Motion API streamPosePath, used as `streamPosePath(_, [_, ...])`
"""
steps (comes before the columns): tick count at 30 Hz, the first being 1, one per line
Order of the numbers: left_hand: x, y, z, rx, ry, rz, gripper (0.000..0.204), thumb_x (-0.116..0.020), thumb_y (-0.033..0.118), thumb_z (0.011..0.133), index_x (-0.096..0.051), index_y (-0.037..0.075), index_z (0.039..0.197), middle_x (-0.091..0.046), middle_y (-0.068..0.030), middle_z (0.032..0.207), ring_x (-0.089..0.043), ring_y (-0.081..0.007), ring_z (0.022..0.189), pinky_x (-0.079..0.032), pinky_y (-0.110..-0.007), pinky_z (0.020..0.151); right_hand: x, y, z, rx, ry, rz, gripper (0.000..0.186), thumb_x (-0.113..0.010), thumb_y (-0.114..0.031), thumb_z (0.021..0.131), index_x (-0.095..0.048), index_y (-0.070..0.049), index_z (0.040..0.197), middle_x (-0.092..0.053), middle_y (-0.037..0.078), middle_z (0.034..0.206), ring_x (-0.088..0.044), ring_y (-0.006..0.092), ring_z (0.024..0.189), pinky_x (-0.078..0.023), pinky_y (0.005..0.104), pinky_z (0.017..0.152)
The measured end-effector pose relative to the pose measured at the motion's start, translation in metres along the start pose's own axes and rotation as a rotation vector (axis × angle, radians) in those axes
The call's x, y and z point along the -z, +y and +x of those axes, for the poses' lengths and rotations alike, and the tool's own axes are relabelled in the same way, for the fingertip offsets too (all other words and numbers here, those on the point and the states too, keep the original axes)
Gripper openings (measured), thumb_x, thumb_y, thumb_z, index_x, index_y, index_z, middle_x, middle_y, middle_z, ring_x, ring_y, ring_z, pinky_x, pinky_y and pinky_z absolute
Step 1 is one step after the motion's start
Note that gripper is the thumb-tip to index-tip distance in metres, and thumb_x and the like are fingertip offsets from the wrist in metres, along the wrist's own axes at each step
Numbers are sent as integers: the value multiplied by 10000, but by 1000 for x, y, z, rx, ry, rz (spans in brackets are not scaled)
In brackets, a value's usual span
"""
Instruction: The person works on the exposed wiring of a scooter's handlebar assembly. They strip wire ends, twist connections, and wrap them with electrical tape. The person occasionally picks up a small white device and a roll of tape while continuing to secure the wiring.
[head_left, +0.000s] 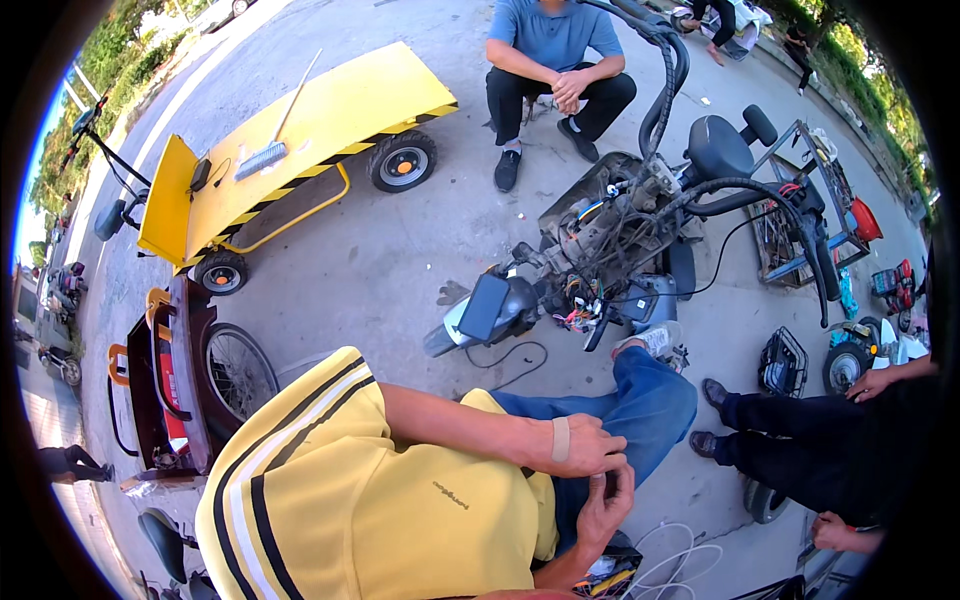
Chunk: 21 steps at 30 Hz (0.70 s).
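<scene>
My left hand [585, 448], with a tan bandage [561, 440] across the wrist, is curled above my right hand [606, 500], whose fingers are bent up against it. The fingertips meet; whatever lies between them, if anything, is hidden. Both hands are over my jeans [650, 420], beside my yellow shirt [380, 500]. In front of me stands a partly dismantled scooter [600, 250] with bare frame and tangled wires [580, 315]. A dark phone-like slab [484, 306] lies on its front mudguard, and a black cable [505, 360] runs on the ground below.
A yellow flatbed cart [330, 110] carrying a broom stands front left, a wheeled brown item [190, 380] at left. A person [550, 60] squats ahead; another's legs [790, 430] are close at right. Right are a metal rack [790, 230], black basket [782, 362] and cables [680, 550].
</scene>
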<state>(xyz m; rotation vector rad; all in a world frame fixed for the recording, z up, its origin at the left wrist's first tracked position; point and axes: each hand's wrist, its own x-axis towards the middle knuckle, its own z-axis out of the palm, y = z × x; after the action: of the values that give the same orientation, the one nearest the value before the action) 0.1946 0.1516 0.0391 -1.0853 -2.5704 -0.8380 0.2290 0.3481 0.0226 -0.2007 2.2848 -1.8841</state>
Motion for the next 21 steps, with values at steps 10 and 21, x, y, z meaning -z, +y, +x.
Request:
streamPosePath(10, [10, 3, -10, -75, 9, 9, 255, -684, 198, 774, -581, 78, 975, -572, -47, 905, -663, -201, 772, -469, -343, 645, -10, -19, -6, -235, -68, 209, 165, -670, -172, 1036, -580, -33, 1031, -588, 12, 878, -557, 97, 709, -482, 250, 638])
streamPosePath(21, [7, 3, -14, -206, 6, -98, 198, -646, 195, 806, -569, 49, 916, -592, -96, 931, -632, -235, 737, -480, -362, 661, -19, -24, -14, -121, 5, 115, 89, -552, -83, 1006, -590, -14, 1048, -593, 23, 981, -552, 96, 930, -460, 260, 832])
